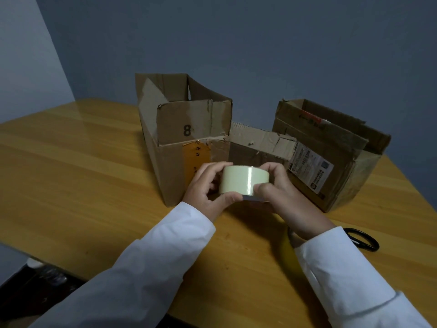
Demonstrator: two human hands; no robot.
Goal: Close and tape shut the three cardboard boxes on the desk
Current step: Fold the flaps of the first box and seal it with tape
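Both hands hold a pale yellowish roll of tape (pixel 241 179) just above the desk. My left hand (pixel 205 190) grips its left side, and my right hand (pixel 283 192) grips its right side with the thumb pressed on the outer face. Behind it stands a tall open cardboard box (pixel 179 129) marked "8", flaps up. A low box (pixel 257 143) sits between it and a third open box (pixel 335 157) with a shipping label on the right.
Black-handled scissors (pixel 364 239) lie on the wooden desk (pixel 82 174) at the right, partly under my right sleeve. A yellow object (pixel 289 252) lies under my right wrist. The desk edge runs along the lower left. A grey wall stands behind the boxes.
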